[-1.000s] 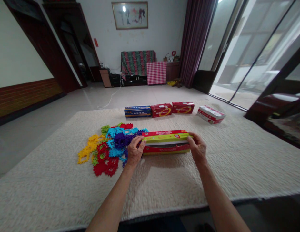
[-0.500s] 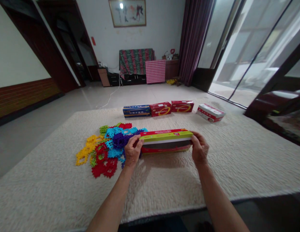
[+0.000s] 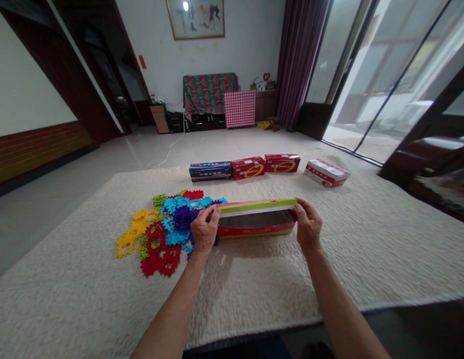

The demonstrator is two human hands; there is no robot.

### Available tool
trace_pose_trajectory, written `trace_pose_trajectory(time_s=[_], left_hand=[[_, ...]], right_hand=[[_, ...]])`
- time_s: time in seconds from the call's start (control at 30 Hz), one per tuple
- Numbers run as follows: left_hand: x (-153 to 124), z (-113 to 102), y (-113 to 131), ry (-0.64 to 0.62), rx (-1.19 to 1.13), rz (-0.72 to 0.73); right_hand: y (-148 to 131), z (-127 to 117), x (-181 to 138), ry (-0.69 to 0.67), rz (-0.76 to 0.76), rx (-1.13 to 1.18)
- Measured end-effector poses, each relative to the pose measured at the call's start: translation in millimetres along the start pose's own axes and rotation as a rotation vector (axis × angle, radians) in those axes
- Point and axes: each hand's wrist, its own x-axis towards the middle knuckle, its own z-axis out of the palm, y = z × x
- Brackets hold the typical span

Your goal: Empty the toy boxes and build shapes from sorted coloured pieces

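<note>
A long red and yellow-green cardboard box [image 3: 254, 231] is set on the quilted cover [image 3: 351, 249], directly before the person, with its opening turned toward the viewer. Its lid [image 3: 258, 205] is held up off the front wall by both hands. The left end of the lid is pinched between the thumb and fingers of the left hand [image 3: 205, 228]; the right end is gripped in the same way by the right hand [image 3: 307, 223]. A dark gap is left below the lid, but whether anything lies inside cannot be told in that shadow.

Just beside the left hand, a pile of interlocking plastic pieces [image 3: 175, 237] is spread in cyan, purple, red, yellow and green. Farther back, a blue box [image 3: 210, 172], two red boxes [image 3: 248, 168] and a white-and-red box [image 3: 327, 173] are lined up loosely.

The thin card could be creased or torn if the two ends were pulled unevenly. The box could be tipped or dragged, since its base appears to be held down by neither hand. Pieces nearest the left wrist could be scattered by a sideways sweep.
</note>
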Motion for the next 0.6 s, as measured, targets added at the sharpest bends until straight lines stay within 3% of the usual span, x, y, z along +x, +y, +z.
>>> trace_pose_trajectory(time_s=[0.6], left_hand=[[40.9, 5.8, 24.7, -0.07, 0.192, -0.122]], right_hand=[[-28.3, 25.7, 31.6, -0.077, 0.187, -0.007]])
